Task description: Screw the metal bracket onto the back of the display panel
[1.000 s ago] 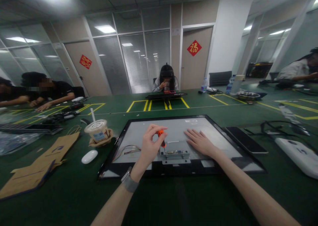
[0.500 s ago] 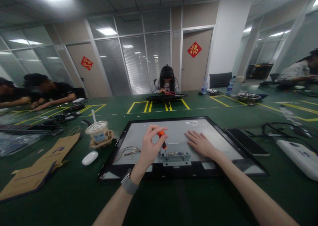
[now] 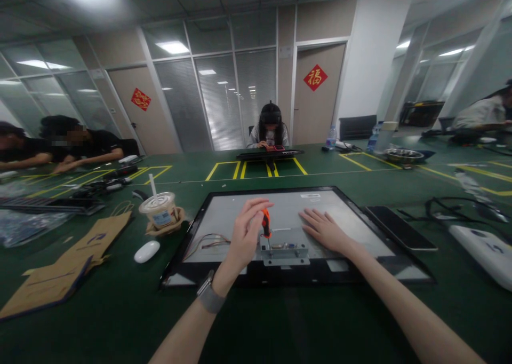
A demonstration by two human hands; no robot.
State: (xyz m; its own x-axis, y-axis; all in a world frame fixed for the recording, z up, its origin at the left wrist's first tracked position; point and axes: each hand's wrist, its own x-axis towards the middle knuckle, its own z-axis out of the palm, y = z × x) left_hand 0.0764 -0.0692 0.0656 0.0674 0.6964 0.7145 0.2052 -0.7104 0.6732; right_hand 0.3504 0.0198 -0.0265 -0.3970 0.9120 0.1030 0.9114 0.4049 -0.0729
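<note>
My left hand (image 3: 247, 229), with a watch on its wrist, has its fingers and thumb around the handle of an orange and black screwdriver (image 3: 266, 224). The screwdriver stands nearly upright, its shaft pointing down at the left part of a metal bracket (image 3: 286, 254) with connector ports. That bracket sits on the grey back of a black-framed display panel (image 3: 224, 209), near its front edge. My right hand (image 3: 326, 230) lies flat on the panel, right of the bracket, fingers spread and holding nothing. Thin wires (image 3: 212, 240) run across the panel's left side. The screwdriver's tip is too small to make out.
Left of the panel are a lidded drink cup (image 3: 162, 214), a white mouse (image 3: 146, 252) and a brown paper bag (image 3: 68, 262). On the right lie a black phone-like slab (image 3: 396, 228), cables and a white device (image 3: 482, 252). Across the table a person (image 3: 272, 129) works.
My left fingers have shifted round the screwdriver handle, and the screwdriver stands more upright than before. My right hand stays flat on the panel. The whole view has shifted slightly.
</note>
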